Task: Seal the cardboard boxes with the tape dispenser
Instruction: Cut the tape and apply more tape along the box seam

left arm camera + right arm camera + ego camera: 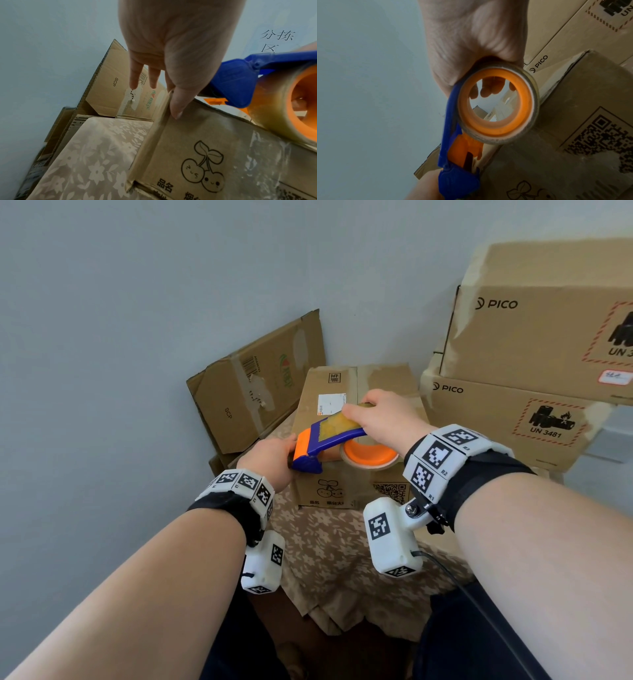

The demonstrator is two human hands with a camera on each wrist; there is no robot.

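A brown cardboard box (pixel 325 392) with a cherry print stands on a floral-clothed table. A blue and orange tape dispenser (pixel 329 440) lies across the box's near top edge, with its blade end toward the left corner. My right hand (pixel 376 416) grips the dispenser over its tape roll (pixel 522 108), fingers curled round the far side. My left hand (pixel 274 457) is at the box's near left corner. Its thumb (pixel 178 105) presses the corner edge of the box (pixel 214 128) and its fingers are straight beside the dispenser's blue end (pixel 231 83).
A flattened carton (pixel 260 385) leans on the grey wall behind the box to the left. Two stacked PICO cartons (pixel 534 337) stand close on the right. The floral cloth (pixel 329 549) covers the table in front of the box.
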